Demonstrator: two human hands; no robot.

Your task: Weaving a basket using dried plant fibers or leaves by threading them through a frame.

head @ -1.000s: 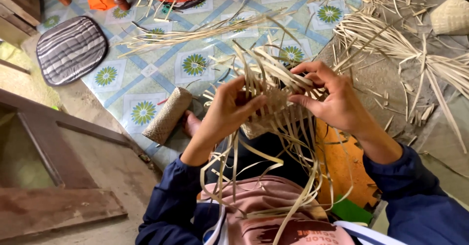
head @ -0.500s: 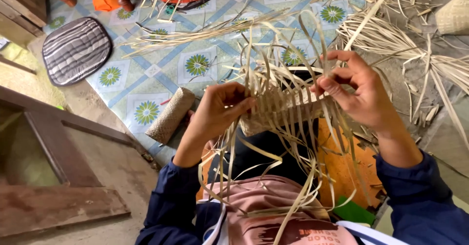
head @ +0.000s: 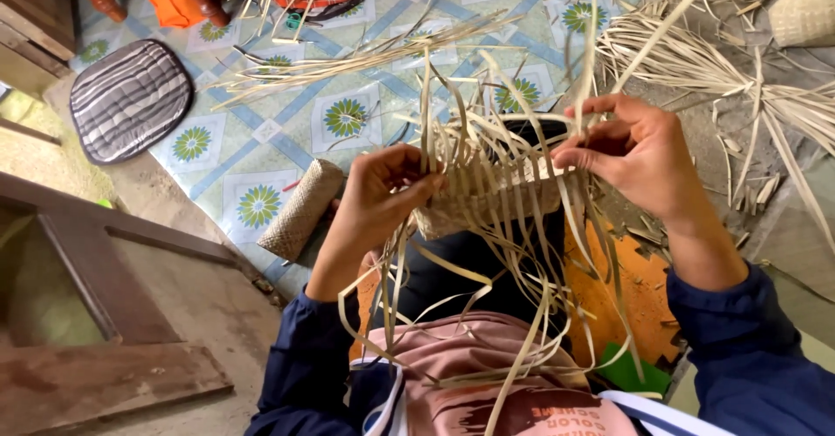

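At the centre of the frame a half-woven pale straw basket [head: 487, 194] is gripped by the left hand [head: 383, 197] while one upright strip is pinched by the right hand [head: 639, 153], where, if overbent, it could be snapped.

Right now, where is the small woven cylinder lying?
In the head view, the woven cylinder lies on the patterned floor mat, just to the left of the left hand and below-right of the striped cushion.

Two hands, the left hand [head: 378, 197] and right hand [head: 639, 153], are showing beside one woven cylinder [head: 302, 209], one striped cushion [head: 129, 99] and one half-woven basket [head: 487, 197].
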